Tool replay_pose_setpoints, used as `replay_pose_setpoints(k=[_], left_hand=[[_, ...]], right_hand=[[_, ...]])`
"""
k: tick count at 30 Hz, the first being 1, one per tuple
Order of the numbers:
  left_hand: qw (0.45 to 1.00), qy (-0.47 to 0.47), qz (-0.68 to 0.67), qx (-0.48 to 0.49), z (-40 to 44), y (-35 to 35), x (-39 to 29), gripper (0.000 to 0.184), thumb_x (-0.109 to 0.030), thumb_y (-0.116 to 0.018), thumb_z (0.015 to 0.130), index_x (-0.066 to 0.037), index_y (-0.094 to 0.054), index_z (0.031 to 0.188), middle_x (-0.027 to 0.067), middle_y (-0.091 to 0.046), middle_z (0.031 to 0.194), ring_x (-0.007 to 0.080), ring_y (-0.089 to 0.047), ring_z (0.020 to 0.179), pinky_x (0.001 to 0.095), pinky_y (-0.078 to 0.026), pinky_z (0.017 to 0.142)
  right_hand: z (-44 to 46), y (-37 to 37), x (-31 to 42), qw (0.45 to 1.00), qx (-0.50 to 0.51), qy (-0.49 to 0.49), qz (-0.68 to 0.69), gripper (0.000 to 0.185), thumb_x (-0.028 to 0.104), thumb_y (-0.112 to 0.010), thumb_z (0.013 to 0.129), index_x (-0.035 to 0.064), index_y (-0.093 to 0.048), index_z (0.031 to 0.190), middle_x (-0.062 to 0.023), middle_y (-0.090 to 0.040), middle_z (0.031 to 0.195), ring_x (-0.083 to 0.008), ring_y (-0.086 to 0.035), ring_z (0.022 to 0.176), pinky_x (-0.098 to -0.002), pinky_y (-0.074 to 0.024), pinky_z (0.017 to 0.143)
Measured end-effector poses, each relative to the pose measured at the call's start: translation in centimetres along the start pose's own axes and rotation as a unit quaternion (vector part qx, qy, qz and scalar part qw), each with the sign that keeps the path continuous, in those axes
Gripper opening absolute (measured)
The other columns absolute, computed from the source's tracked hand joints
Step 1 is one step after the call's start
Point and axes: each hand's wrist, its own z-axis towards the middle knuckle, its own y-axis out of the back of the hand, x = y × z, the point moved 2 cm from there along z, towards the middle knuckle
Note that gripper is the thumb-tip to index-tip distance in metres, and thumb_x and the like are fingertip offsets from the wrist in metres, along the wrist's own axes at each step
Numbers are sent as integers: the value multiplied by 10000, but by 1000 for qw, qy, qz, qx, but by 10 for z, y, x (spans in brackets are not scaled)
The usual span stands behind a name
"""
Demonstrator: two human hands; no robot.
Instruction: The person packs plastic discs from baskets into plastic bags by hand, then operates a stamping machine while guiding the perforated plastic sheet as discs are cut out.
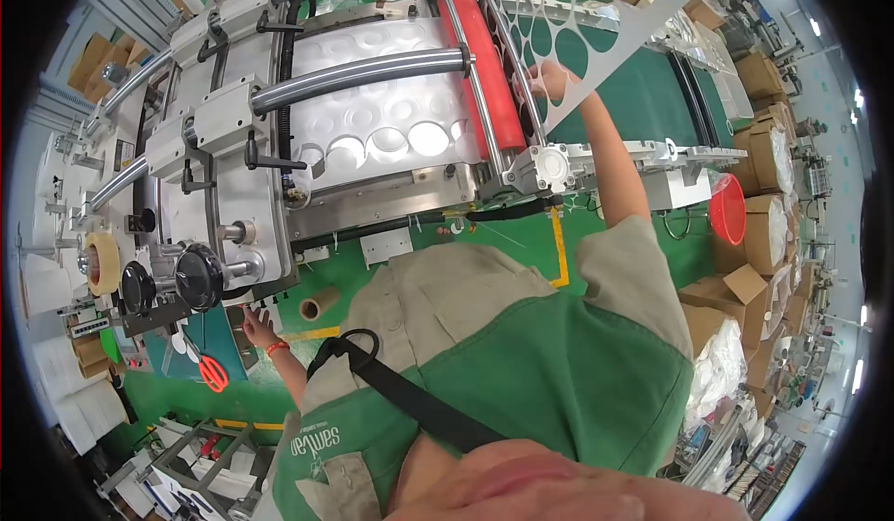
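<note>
My right hand (553, 81) reaches out past the red roller (486, 72) and grips a white sheet full of punched round holes (643, 39). The sheet rises from the roller side and hangs over the green conveyor belt (670, 102). Left of the roller, the machine bed carries a silvery sheet with round outlines (372, 102); a few circles along its near edge look brighter. My left hand (255, 327), with an orange band at the wrist, is low beside the machine, fingers apart and holding nothing. Near it hangs a pair of scissors with orange-red handles (213, 373).
Steel guide bars (363, 79) cross above the bed. Black knobs (198, 277) and a tape roll (102, 264) are at the left. A red basket (727, 210) hangs at the right, near cardboard boxes (731, 302). A cardboard tube (319, 304) is below the machine.
</note>
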Motion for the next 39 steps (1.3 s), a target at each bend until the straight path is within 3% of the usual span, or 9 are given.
replay_pose_setpoints(k=[4, 6, 9, 11, 14, 20, 24, 32, 39], left_hand=[[1000, -5, -3, -16, -3, -2, -2, 347, -403, -599, 797, -98, -534, 948, 71, -630, 920, 203, -635, 721, 272, -425, 530], [1000, -5, -4, -11, -1, -1, 0, 360, -412, -593, 798, -95, -526, 954, 74, -629, 926, 208, -635, 730, 286, -433, 553], [1000, -4, 9, -11, 0, -1, 0, 374, -421, -587, 799, -94, -517, 966, 73, -629, 929, 212, -634, 743, 301, -437, 574], [1000, -3, 15, -4, -2, 0, -2, 378, -422, -588, 798, -94, -513, 970, 72, -627, 933, 212, -633, 749, 302, -436, 581], [1000, -1, 24, 0, -7, -1, -7, 380, -423, -590, 796, -93, -511, 968, 67, -625, 943, 208, -631, 759, 295, -433, 600], [999, -9, 27, 16, -3, 1, -7, 368, -420, -599, 790, -96, -516, 944, 52, -633, 910, 191, -628, 714, 273, -411, 542], [999, -19, 21, 24, -1, 3, -5, 311, -380, -606, 798, -103, -512, 906, 51, -635, 875, 166, -624, 678, 236, -380, 481], [999, -29, 31, 14, -8, 2, -9, 283, -355, -606, 803, -106, -512, 898, 40, -636, 855, 157, -616, 645, 224, -367, 477], [999, -39, 26, 18, -9, -1, -11, 297, -360, -601, 807, -89, -495, 868, 45, -637, 828, 152, -617, 631, 204, -343, 438]], right_hand=[[-28, 41, -25, 955, -67, -51, 284, 223, 235, -617, 753, 25, -592, 825, 51, -426, 534, -42, -333, 395, -167, -184, 342], [-40, 61, -26, 958, -80, -60, 269, 227, 234, -618, 745, 21, -582, 816, 24, -472, 525, -62, -381, 390, -176, -254, 343], [-58, 69, 11, 973, -87, -183, -110, 214, 198, -613, 705, -4, -613, 774, -61, -578, 590, -116, -516, 459, -243, -409, 412], [-26, 66, -11, 899, -230, 108, -356, 215, 194, -619, 701, 0, -639, 792, -65, -557, 558, -107, -509, 456, -232, -405, 420], [-9, 37, 41, 990, -78, 79, 91, 249, 241, -629, 772, 19, -646, 883, -15, -511, 530, -70, -422, 413, -220, -322, 382], [33, 17, 36, 999, -25, 25, -25, 354, 346, -550, 835, 25, -632, 959, 36, -513, 554, -42, -427, 423, -186, -251, 322], [17, 17, 44, 975, 62, -6, 211, 312, 312, -500, 844, 93, -619, 1031, 66, -439, 588, -27, -332, 450, -182, -238, 389], [35, 30, 26, 976, 106, -67, 178, 345, 220, -480, 819, 63, -569, 1113, 72, -419, 565, -19, -352, 447, -163, -220, 392], [36, 12, 33, 999, 7, 30, 29, 330, 363, -630, 771, 47, -631, 866, 45, -471, 542, -38, -391, 438, -185, -279, 382]])
